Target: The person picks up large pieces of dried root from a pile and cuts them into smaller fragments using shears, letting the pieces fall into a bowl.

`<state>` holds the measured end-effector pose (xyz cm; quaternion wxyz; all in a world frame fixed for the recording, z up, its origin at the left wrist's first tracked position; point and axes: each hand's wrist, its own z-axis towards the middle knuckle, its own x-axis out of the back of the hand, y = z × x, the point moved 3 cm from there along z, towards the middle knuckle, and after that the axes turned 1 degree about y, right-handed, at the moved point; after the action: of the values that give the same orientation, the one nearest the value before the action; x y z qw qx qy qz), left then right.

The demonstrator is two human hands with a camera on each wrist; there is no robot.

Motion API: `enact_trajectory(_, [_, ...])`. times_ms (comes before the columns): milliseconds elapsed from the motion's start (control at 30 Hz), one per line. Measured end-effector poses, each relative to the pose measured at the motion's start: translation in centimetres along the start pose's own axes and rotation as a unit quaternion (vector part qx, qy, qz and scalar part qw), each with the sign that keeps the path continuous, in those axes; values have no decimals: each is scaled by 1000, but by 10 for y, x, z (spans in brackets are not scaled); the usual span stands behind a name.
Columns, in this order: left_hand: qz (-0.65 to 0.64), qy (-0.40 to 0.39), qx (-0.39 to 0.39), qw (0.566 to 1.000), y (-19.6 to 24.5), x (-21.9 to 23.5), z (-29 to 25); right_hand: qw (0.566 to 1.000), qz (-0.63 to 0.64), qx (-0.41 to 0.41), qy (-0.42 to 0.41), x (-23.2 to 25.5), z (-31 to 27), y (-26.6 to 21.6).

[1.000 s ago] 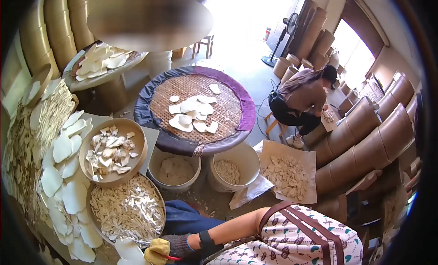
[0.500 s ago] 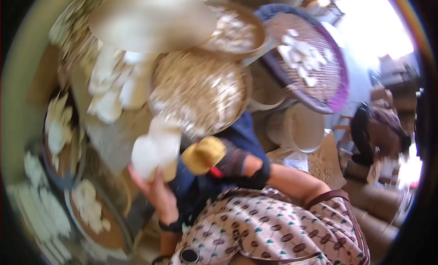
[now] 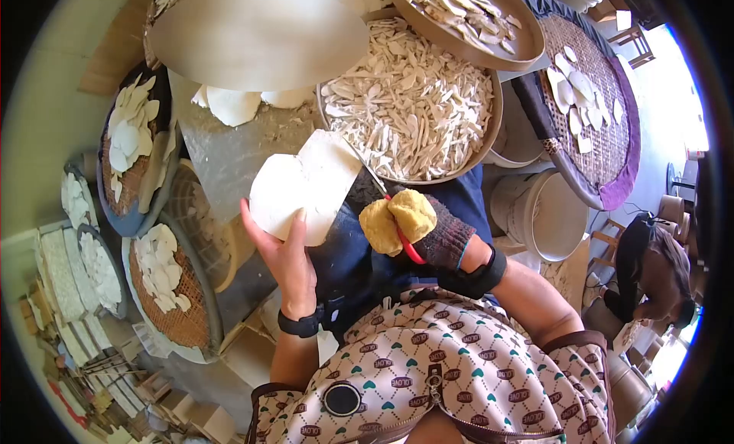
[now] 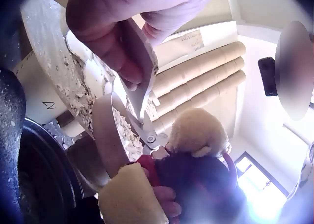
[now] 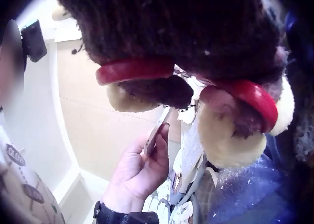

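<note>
My bare left hand (image 3: 287, 254) pinches a broad, flat white slice (image 3: 294, 186) between thumb and fingers, with a notch in its upper edge. Seen from the left wrist, the slice (image 4: 145, 69) is thin and slightly curved. In my gloved right hand (image 3: 449, 236) are scissors (image 3: 407, 245) with red handles, thickly padded with yellow sponge (image 3: 413, 215). Their blades meet the right edge of the slice, and the pivot of the scissors (image 4: 151, 139) shows just below it. Fingers of the right hand pass through the red loops (image 5: 250, 98).
A round tray (image 3: 497, 123) of cut white strips lies just beyond the hands, with a shallow round box (image 3: 527, 54) of pieces above it. White buckets (image 3: 527, 215) and a woven tray (image 3: 612, 146) stand to the right. More trays (image 3: 218, 314) are at left. Another person (image 3: 650, 268) bends over at right.
The head view has swung down and left. My left hand has come into view with the white slice, and the scissors in my right hand have come to its edge.
</note>
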<state>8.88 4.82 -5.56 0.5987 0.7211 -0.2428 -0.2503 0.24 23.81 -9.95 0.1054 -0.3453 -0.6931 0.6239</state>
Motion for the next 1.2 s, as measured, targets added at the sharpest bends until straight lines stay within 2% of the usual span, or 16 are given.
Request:
enact_trajectory(67, [-5, -8, 5, 1000, 1, 2, 5, 999, -29, 7, -20, 0, 1, 1])
enact_trajectory(167, [-16, 16, 28, 999, 9, 2, 8, 1000, -25, 3, 0, 0, 1, 8])
enact_trajectory(200, [-17, 6, 27, 999, 9, 4, 10, 1000, 9, 0, 13, -3, 2, 10])
enact_trajectory(267, [-20, -12, 23, 999, 6, 11, 18, 994, 108, -13, -11, -7, 4, 10])
enact_trajectory(333, [5, -37, 19, 999, 9, 18, 27, 967, 236, -35, -89, -12, 9, -7])
enact_trajectory(367, [18, -51, 18, 998, 10, 21, 29, 990, 116, 28, -79, -10, 11, -14])
enact_trajectory(400, [17, -60, 19, 998, 10, 22, 29, 994, -8, 91, -65, -8, 12, -20])
enact_trajectory(500, [13, -77, 28, 997, 12, 23, 27, 996, 3, 80, -34, -13, 14, -12])
enact_trajectory(533, [9, -73, 33, 997, 13, 22, 26, 993, -22, 110, -23, -15, 17, -1])
enact_trajectory(600, [3, -69, 43, 997, 13, 24, 25, 992, -46, 121, -13, -18, 16, 6])
enact_trajectory(700, [3, -73, 54, 996, 12, 32, 28, 999, 27, 34, -12, -21, 11, 9])
enact_trajectory(767, [7, -75, 48, 996, 11, 36, 29, 984, 165, -58, -16, -26, 10, 11])
enact_trajectory(967, [7, -48, 43, 998, 13, 44, 26, 999, 44, -21, -12, -29, 12, 6])
enact_trajectory(1067, [-6, -46, 39, 998, 19, 48, 29, 980, 188, -42, -38, -34, 18, 11])
enact_trajectory(1133, [4, -70, 24, 997, 23, 51, 33, 991, 120, -3, -57, -37, 22, 9])
enact_trajectory(1200, [12, -93, 23, 995, 28, 52, 35, 988, 143, -14, -59, -38, 25, 14])
